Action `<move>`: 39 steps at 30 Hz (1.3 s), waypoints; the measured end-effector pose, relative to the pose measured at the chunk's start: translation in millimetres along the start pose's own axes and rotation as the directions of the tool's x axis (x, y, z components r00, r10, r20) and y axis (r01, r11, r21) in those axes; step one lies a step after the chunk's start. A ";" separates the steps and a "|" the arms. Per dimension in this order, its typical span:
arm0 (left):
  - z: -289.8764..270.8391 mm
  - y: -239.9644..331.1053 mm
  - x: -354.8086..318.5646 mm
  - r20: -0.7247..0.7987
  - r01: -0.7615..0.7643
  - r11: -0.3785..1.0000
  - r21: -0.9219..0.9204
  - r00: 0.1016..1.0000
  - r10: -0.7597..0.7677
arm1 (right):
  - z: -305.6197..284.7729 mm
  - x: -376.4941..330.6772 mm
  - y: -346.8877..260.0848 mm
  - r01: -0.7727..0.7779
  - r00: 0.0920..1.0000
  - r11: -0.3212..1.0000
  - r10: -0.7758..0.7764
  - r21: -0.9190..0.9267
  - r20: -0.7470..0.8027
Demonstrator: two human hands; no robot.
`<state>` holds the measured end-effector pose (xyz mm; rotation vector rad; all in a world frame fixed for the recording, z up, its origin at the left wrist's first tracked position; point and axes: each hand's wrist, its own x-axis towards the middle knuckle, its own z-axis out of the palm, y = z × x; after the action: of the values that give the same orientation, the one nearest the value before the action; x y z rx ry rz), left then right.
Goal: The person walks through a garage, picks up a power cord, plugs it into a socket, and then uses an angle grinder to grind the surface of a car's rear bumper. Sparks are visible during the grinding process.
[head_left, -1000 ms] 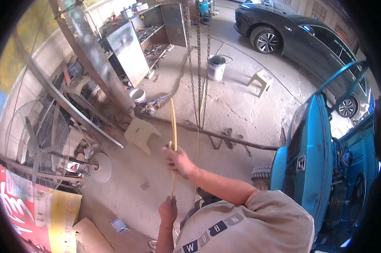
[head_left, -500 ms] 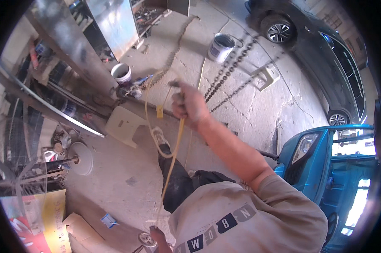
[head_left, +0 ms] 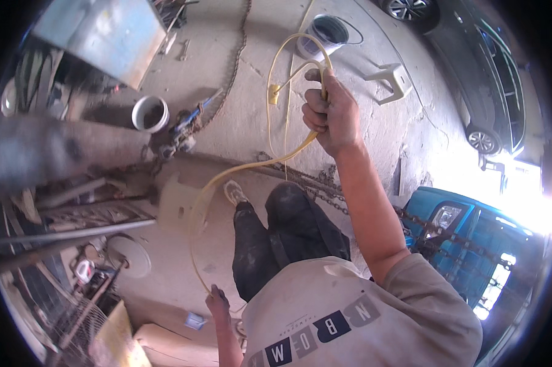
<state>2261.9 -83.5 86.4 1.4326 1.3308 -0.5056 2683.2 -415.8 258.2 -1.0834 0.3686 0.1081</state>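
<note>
Our right hand (head_left: 329,113) is raised in front of us, fist closed around a yellow hose (head_left: 239,171) that loops above the knuckles. Our left hand (head_left: 218,303), low at our side, is closed on the hose's lower stretch. Between them it sags over the concrete floor (head_left: 251,104) (beside our dark trousers). A heavy chain (head_left: 325,186) lies just beneath; we judge the slack could snag there or kink.
</note>
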 end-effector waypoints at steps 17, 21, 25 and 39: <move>452.3 617.1 -98.4 0.710 -0.966 -0.043 0.256 0.158 0.686 | -25.8 308.4 -124.2 -0.161 0.973 0.981 0.140 0.104 0.181; 517.8 692.9 -75.9 0.715 -0.971 -0.064 0.228 0.123 0.688 | -41.0 398.3 -197.1 -0.145 0.985 0.989 0.146 -0.012 0.095; 541.2 712.2 9.0 0.600 -0.924 -0.051 0.379 0.204 0.773 | -66.8 471.5 -282.4 -0.016 0.998 0.990 0.007 0.138 0.064; 696.4 910.0 195.5 0.514 -0.620 -0.003 0.784 0.647 0.563 | -266.2 802.7 -503.9 0.456 0.862 0.859 -0.360 0.234 -0.358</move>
<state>3369.3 -434.7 47.2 2.7691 0.0219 -0.7523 3502.2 -960.8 295.4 -0.8405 0.4034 -0.4962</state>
